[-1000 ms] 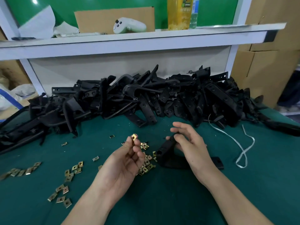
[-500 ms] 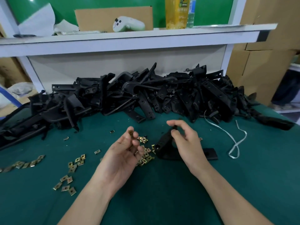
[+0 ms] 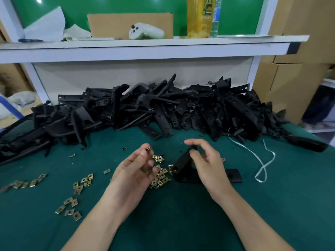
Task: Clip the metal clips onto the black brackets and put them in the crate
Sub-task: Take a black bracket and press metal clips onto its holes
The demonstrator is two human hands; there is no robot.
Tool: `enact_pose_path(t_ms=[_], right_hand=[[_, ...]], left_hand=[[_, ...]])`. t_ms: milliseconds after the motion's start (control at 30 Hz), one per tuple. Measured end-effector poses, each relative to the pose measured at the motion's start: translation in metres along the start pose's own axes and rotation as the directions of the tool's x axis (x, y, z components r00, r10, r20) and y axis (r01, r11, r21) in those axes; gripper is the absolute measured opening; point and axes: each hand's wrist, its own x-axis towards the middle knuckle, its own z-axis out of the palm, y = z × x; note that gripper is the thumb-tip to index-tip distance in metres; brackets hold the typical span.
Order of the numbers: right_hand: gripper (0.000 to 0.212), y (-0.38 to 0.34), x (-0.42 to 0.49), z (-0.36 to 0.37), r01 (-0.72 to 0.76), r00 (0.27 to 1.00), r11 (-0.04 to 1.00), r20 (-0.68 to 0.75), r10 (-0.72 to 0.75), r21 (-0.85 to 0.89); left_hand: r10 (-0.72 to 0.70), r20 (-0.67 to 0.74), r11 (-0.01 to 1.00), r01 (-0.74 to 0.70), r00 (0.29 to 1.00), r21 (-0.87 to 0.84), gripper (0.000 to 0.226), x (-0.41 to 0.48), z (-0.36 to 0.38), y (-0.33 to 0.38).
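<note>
My left hand pinches a small brass-coloured metal clip at its fingertips, palm turned up, above a heap of loose metal clips. My right hand grips the upper end of a black bracket that stands on the green table, its flat foot sticking out to the right. The clip and the bracket's top are a hand's width apart. No crate is in view.
A long pile of black brackets fills the table's back. More clips lie scattered at the left. A white strap lies at the right. A white shelf overhangs the pile; cardboard boxes stand right.
My left hand turned the clip in its fingertips and shifted slightly. My right hand kept hold of the bracket. The camera moved a little closer.
</note>
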Motion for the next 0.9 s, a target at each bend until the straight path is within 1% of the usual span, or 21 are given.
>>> enact_pose_path(t_ms=[33, 100, 200, 333, 433, 500, 600, 700, 800, 900], right_hand=[[0.033, 0.001, -0.002, 0.0, 0.006, 1.0, 1.0, 0.001, -0.006, -0.001], [0.032, 0.0, -0.002, 0.001, 0.011, 1.0, 1.0, 0.016, -0.011, 0.011], [0.032, 0.002, -0.003, 0.004, 0.018, 0.999, 1.0, 0.05, -0.018, 0.0], [0.03, 0.003, -0.003, 0.007, 0.027, 0.997, 1.0, 0.072, -0.028, 0.003], [0.029, 0.004, -0.002, 0.006, 0.049, 0.996, 0.999, 0.073, -0.05, 0.015], [0.03, 0.005, -0.002, 0.006, 0.064, 0.996, 0.998, 0.062, -0.064, 0.003], [0.031, 0.006, -0.006, 0.007, 0.12, 0.993, 0.991, 0.008, -0.12, -0.052], [0.03, 0.006, -0.003, 0.01, 0.186, 0.981, 0.974, -0.038, -0.192, -0.129], [0.028, 0.003, -0.003, 0.012, 0.251, 0.964, 0.944, -0.029, -0.263, -0.215], [0.026, 0.009, -0.004, 0.012, 0.29, 0.954, 0.921, 0.009, -0.298, -0.261]], left_hand=[[0.028, -0.018, 0.998, -0.026, 0.999, 0.065, 0.017, -0.001, -0.001, -0.001], [0.068, -0.032, 0.988, -0.063, 0.997, 0.142, 0.019, 0.0, -0.002, -0.001], [0.091, -0.083, 0.978, -0.074, 0.992, 0.198, 0.018, -0.001, 0.0, -0.004], [0.102, -0.111, 0.974, -0.077, 0.989, 0.211, 0.014, 0.001, 0.0, -0.006], [0.121, -0.116, 0.96, -0.087, 0.986, 0.265, 0.014, 0.003, 0.0, -0.006], [0.121, -0.121, 0.941, -0.074, 0.985, 0.331, 0.016, 0.002, 0.0, -0.008], [0.086, -0.109, 0.894, -0.028, 0.99, 0.447, 0.017, -0.004, 0.008, -0.019], [0.073, -0.083, 0.829, -0.014, 0.994, 0.559, 0.017, -0.006, 0.017, -0.029], [0.014, -0.086, 0.832, 0.036, 0.996, 0.554, 0.016, -0.008, 0.021, -0.033], [0.018, -0.133, 0.831, 0.059, 0.991, 0.553, 0.016, -0.009, 0.021, -0.037]])
